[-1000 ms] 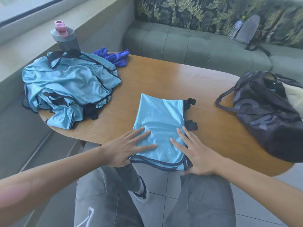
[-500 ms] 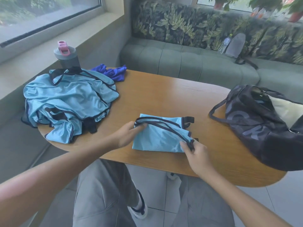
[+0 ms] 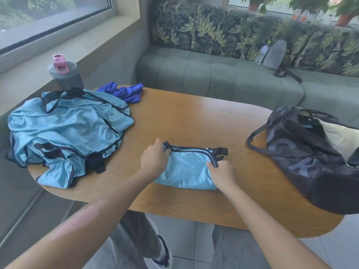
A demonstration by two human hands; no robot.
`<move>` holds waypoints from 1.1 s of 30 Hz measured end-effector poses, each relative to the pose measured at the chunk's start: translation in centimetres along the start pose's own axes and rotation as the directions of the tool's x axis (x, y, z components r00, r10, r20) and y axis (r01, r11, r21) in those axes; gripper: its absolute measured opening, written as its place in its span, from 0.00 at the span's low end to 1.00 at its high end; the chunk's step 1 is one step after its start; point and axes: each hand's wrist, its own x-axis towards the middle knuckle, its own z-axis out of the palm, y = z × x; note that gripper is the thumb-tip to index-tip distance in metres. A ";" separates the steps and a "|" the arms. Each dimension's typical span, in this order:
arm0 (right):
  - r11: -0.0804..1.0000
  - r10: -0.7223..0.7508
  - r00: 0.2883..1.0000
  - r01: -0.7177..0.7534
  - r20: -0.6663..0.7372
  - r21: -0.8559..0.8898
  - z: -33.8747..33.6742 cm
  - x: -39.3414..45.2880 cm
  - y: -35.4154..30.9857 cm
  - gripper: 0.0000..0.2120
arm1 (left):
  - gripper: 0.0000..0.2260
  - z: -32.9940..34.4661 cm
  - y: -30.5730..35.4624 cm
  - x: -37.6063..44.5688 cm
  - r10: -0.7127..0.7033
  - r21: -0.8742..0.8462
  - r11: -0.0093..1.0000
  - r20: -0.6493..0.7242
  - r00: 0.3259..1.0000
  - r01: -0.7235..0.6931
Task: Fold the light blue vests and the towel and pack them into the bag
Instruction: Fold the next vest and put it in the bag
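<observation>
A folded light blue vest (image 3: 187,167) with dark trim lies on the wooden table (image 3: 194,121) in front of me. My left hand (image 3: 154,157) grips its left trimmed edge. My right hand (image 3: 221,174) pinches its right trimmed corner. The hem is doubled over onto the far half. A heap of unfolded light blue vests (image 3: 66,131) lies on the table's left end. A crumpled dark blue towel (image 3: 126,92) sits behind the heap. The dark duffel bag (image 3: 310,152) stands unzipped on the right end, with something pale inside.
A grey bottle with a pink lid (image 3: 65,74) stands at the table's far left. A green sofa (image 3: 223,74) runs behind the table, with a grey backpack (image 3: 276,54) and a plastic bottle on it. My legs and a tiled floor show below the table edge.
Both hands lifted the near hem of the flat vest and carried it away from me onto the far half. The vest is now half as long.
</observation>
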 end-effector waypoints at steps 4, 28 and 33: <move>0.998 0.003 1.000 -0.004 0.019 0.057 -0.2 -0.3 0.0 0.22 | 0.19 0.6 -0.5 -0.6 0.504 0.261 0.850 -0.157 0.849 -0.457; 0.777 -0.478 0.875 0.461 0.073 -0.429 -0.2 -3.4 1.9 0.20 | 0.16 0.8 -2.0 -6.2 0.466 0.314 0.805 0.191 0.864 -0.504; 0.671 -0.518 0.835 0.533 0.189 -0.515 -0.5 -0.5 0.0 0.21 | 0.15 0.4 -2.0 -9.1 0.482 0.162 0.833 0.260 0.837 -0.530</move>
